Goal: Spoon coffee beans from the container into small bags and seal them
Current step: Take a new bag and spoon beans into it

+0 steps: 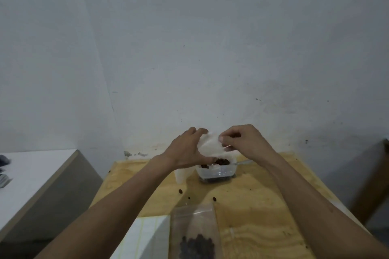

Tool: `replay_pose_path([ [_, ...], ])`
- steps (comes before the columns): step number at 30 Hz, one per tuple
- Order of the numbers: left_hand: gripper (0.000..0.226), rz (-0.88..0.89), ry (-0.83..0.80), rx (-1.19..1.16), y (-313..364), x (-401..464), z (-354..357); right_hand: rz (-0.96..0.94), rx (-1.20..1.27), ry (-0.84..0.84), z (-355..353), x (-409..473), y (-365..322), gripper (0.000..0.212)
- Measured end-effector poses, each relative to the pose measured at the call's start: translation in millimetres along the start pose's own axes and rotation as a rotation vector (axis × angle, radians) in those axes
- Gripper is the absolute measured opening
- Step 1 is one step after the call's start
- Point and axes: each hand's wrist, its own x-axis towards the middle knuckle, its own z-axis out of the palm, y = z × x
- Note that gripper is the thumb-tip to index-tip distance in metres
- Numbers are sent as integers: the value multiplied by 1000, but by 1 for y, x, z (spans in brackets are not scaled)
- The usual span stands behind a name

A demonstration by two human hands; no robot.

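A small clear plastic bag [209, 145] is held up over a clear plastic container [216, 172] of dark coffee beans at the far side of the wooden table [252, 191]. My left hand [187, 149] grips the bag's left side. My right hand [244, 143] pinches its top right edge between thumb and fingers. A spoon handle [242, 162] sticks out of the container to the right. Near the front edge lies another clear bag [195, 235] with coffee beans in its lower part.
A translucent lid or cup [182, 174] stands left of the container. Loose beans [180, 191] lie scattered mid-table. A lined paper pad [145, 235] lies at the front left. A white counter [31, 178] stands to the left, and a wooden frame [376, 178] to the right.
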Motion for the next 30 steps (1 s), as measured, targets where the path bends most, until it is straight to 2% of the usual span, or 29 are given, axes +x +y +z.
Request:
replay_pose_path([
  [2, 94, -65, -17, 1, -9, 2, 0, 115, -59, 62, -11, 1, 9, 13],
  [6, 96, -135, -65, 6, -25, 2, 6, 547, -215, -156, -20, -7, 37, 39],
  [8, 98, -152, -86, 7, -28, 2, 10, 633, -193, -166, -18, -12, 53, 49],
  [11, 101, -189, -145, -34, -31, 2, 18, 601, -90, -36, -11, -12, 71, 51],
  [15, 99, -261, -232, -142, -35, 3, 21, 361, 43, 127, 1, -7, 81, 32],
  [17, 92, -299, -247, -192, -35, 4, 21, 277, 26, 163, 5, -2, 79, 33],
  [19, 82, -325, -252, -257, -34, 5, 22, 166, -137, 205, 4, 1, 73, 36],
  [23, 71, -352, -248, -391, -29, 9, 27, -13, -669, 323, -1, 1, 62, 42],
  [25, 72, -343, -237, -424, -24, 11, 29, -14, -743, 364, 1, 0, 63, 42],
  [27, 75, -317, -216, -437, -19, 14, 30, 57, -675, 378, 8, 0, 77, 44],
  [30, 79, -285, -213, -401, -15, 15, 30, 276, -232, 394, 19, 0, 100, 47],
])
